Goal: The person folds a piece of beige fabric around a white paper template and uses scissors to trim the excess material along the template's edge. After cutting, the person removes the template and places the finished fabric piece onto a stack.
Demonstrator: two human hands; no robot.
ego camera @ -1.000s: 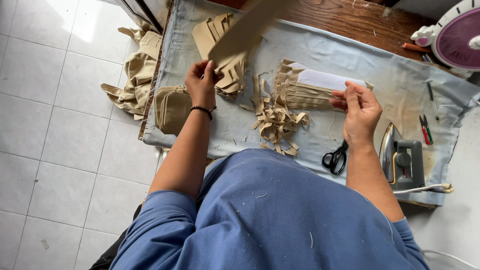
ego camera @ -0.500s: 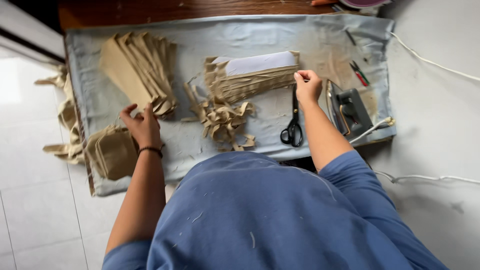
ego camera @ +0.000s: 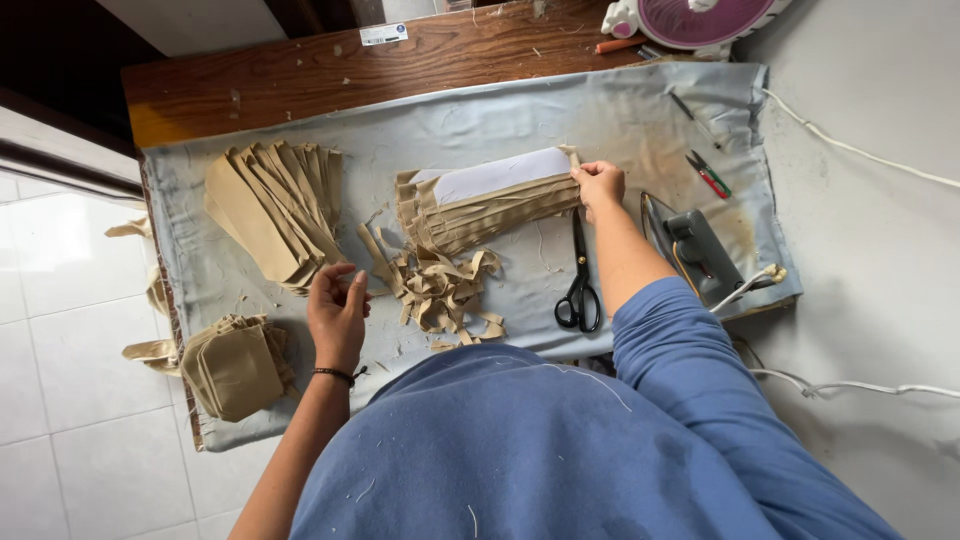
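Observation:
My right hand (ego camera: pixel 599 184) grips the right end of a fanned stack of tan fabric strips (ego camera: pixel 480 212) with a white sheet on top, lying mid-table. My left hand (ego camera: pixel 336 306) hovers with fingers apart at the lower edge of a larger pile of tan fabric pieces (ego camera: pixel 272 205) on the left; whether it touches the pile is unclear. Between the hands lies a heap of tan fabric scraps (ego camera: pixel 437 287). Black scissors (ego camera: pixel 580 278) rest just below my right hand.
A grey-blue cloth (ego camera: pixel 640 130) covers the wooden table (ego camera: pixel 300 70). A flat iron (ego camera: pixel 692 248) sits at the right, with small snips (ego camera: pixel 708 174) above it. Folded tan pieces (ego camera: pixel 232 365) lie at the front left corner. A pink fan (ego camera: pixel 690 20) stands at the back.
The view has shifted and steadied. My right hand stays on the strip stack's right end. My left hand has moved right, from the folded pieces toward the big pile's lower edge.

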